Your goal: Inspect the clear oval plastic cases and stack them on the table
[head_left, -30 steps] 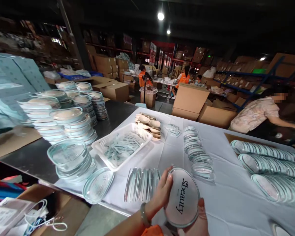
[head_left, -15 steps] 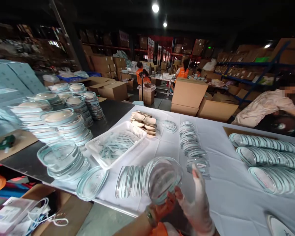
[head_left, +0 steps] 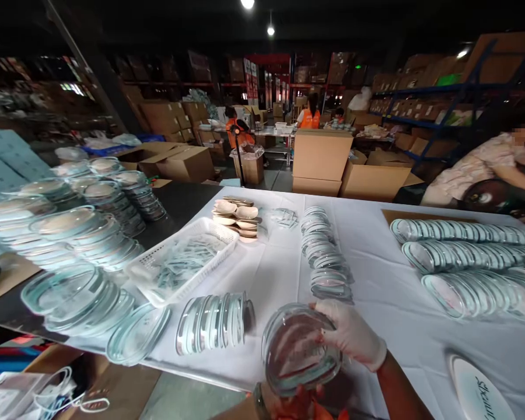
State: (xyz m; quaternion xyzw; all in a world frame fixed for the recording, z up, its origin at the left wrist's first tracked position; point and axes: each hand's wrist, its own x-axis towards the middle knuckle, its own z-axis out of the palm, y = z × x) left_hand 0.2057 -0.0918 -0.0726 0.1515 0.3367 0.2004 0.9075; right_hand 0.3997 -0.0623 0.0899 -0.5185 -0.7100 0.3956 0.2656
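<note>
Moved away from the short row of cases [head_left: 210, 322] since half a second ago, the clear case [head_left: 297, 350] now has the gloved right hand [head_left: 352, 333], then raised apart from it, with thumb and fingers clamped on its upper right edge, while the bare left hand [head_left: 295, 403] curls its fingers against the lower edge, palm hidden. Farther left lies a white basket [head_left: 222, 232]; a longer row of cases [head_left: 324, 251] stands just beyond the glove, which covers part of the case's face. Tilted, the case sits between both hands, touching the fingers of each.
</note>
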